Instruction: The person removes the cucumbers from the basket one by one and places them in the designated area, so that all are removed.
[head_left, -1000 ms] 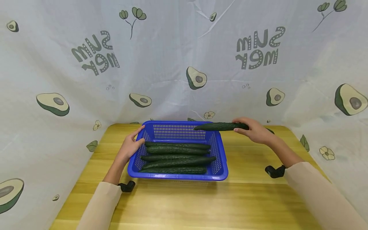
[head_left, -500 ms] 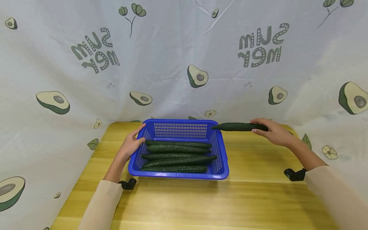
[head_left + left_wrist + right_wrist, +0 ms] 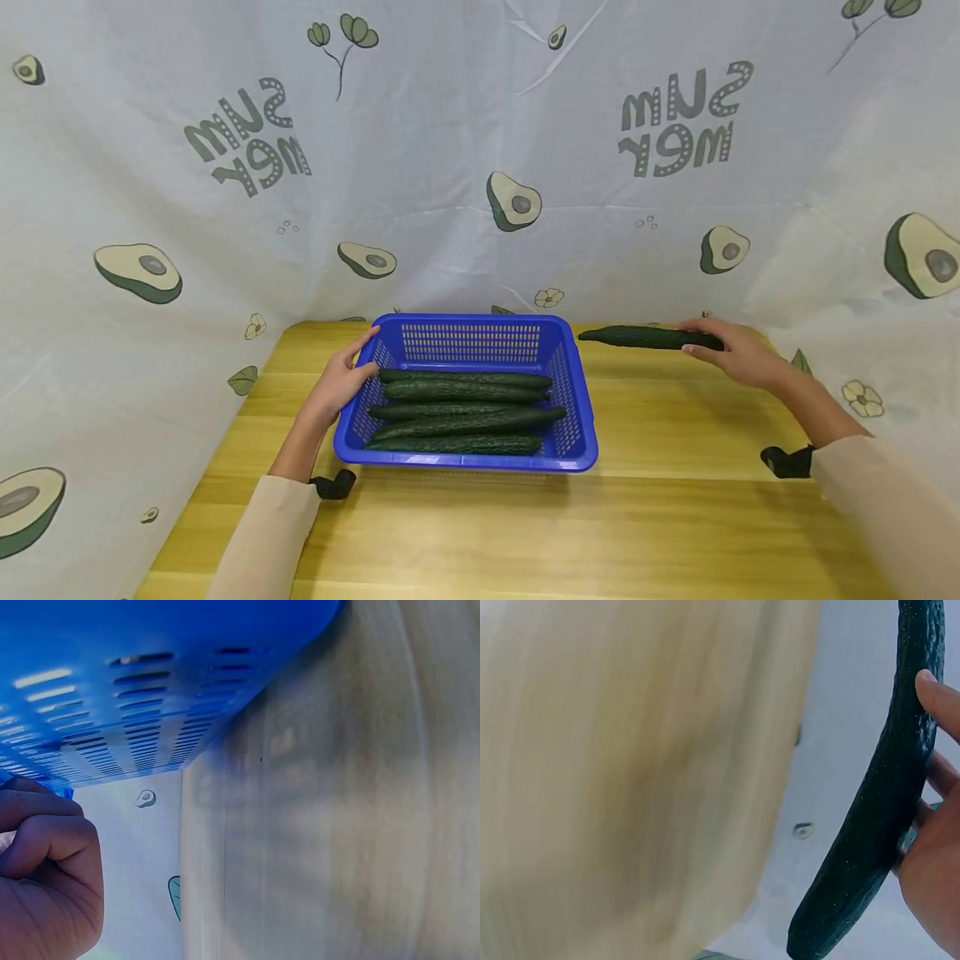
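Observation:
A long dark green cucumber point(image 3: 637, 337) is held near its right end by my right hand point(image 3: 738, 354), above the back right of the table. In the right wrist view the thumb lies on one side of the cucumber point(image 3: 877, 802) and the fingers go behind it. My left hand point(image 3: 341, 382) grips the left rim of a blue plastic basket point(image 3: 465, 459). The left wrist view shows its fingers curled at the basket's slotted wall point(image 3: 142, 712). Inside the basket several cucumbers point(image 3: 465, 391) lie side by side, lengthwise from left to right.
The yellow wooden table point(image 3: 480, 533) extends in front of the basket and to its right. Behind and at both sides hangs a pale curtain point(image 3: 450, 150) printed with avocados. A black wrist device point(image 3: 786, 462) sits by the right sleeve, another wrist device point(image 3: 333, 485) by the left.
My right hand has carried the cucumber rightward, from over the basket's back right corner to beyond its right side, and slightly lower lately. The left hand keeps its grip on the rim.

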The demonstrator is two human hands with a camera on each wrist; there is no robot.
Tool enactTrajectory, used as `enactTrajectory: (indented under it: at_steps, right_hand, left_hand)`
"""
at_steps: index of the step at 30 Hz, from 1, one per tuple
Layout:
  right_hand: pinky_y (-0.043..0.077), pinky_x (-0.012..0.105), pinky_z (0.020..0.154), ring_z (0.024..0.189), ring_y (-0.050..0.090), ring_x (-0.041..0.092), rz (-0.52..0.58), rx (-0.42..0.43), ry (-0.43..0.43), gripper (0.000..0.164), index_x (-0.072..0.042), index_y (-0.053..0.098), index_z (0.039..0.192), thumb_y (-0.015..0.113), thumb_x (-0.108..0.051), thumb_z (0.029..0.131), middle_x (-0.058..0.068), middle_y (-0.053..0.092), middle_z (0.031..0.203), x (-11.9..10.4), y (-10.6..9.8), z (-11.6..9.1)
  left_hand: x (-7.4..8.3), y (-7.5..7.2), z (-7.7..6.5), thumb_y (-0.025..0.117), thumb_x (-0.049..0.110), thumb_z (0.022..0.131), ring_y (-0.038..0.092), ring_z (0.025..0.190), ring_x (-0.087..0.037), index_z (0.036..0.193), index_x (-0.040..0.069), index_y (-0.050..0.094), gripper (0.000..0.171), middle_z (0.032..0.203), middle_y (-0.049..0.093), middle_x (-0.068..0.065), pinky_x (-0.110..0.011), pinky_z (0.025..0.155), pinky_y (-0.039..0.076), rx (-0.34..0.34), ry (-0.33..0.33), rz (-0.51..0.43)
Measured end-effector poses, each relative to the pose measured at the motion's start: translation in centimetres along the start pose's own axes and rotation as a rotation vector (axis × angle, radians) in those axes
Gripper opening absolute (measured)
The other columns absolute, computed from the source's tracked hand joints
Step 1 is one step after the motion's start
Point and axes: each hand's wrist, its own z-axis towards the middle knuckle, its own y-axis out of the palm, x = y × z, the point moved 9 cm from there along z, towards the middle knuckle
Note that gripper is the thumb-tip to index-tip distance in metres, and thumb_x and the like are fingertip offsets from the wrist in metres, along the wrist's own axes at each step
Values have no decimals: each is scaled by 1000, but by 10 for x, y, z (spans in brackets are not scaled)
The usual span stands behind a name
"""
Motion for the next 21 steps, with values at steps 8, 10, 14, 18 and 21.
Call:
enactTrajectory:
  at_steps: [8,10,14,18,21]
  right_hand:
    - [40,71,99,130,46,56,-15,-10,-20,46,7,53,142,60,-20,104,34,52,143,26,22,0]
    - [39,71,100,131,45,57,-11,-29,-7,46,6,53,142,60,-20,104,34,51,144,30,29,1]
    - [38,73,102,133,43,57,9,-61,15,48,5,52,143,60,-22,104,34,49,146,35,42,3]
    - [36,73,104,135,41,57,25,-83,34,51,4,51,146,59,-25,105,33,47,149,37,50,3]
    - [37,73,104,135,42,57,14,-86,29,50,4,51,145,59,-24,105,33,49,147,36,53,2]
  left_hand:
    - [-15,-4,10,52,11,100,70,67,-19,161,43,29,73,163,36,-21,-32,57,60,32,22,17]
    - [-15,-3,10,52,11,99,70,68,-19,161,43,30,73,163,36,-21,-32,58,61,30,31,12]
    - [-14,-2,8,53,10,98,68,70,-17,161,41,32,74,162,37,-21,-31,60,60,27,40,-9]
    - [-16,-2,8,53,10,97,67,65,-15,161,41,32,74,159,41,-22,-30,57,59,36,28,-15]
    - [-17,-1,10,53,9,97,66,63,-14,161,41,33,74,159,42,-21,-30,56,59,33,27,-16]
